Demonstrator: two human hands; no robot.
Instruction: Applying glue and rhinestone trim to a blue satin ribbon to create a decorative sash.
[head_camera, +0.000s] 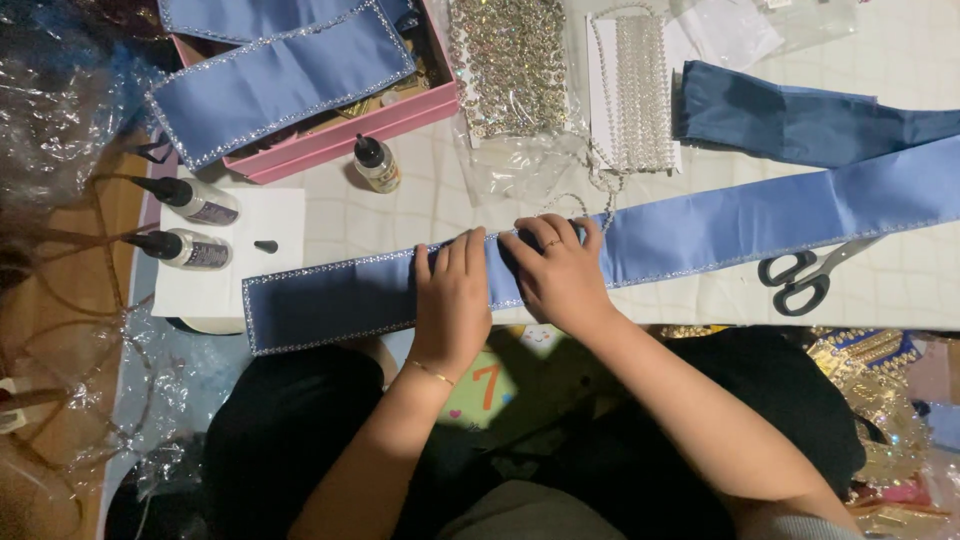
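Pink open box (340, 135) at 11 o'clock, rectangular. Three small glue bottles with labels: two (195, 200) (185, 249) lying at 9 o'clock, dark labels; one (377, 164) upright toward 11, yellowish label. Clear plastic bag (520, 160) at 12 o'clock.

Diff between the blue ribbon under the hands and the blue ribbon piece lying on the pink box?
The ribbon under the hands lies flat on the table and runs long, off the right edge; the ribbon piece on the pink box is shorter and rests tilted across the box. The left hand and right hand press on the first; nothing touches the second. Both are blue satin-like fabric with sparkly stone trim along the edges.
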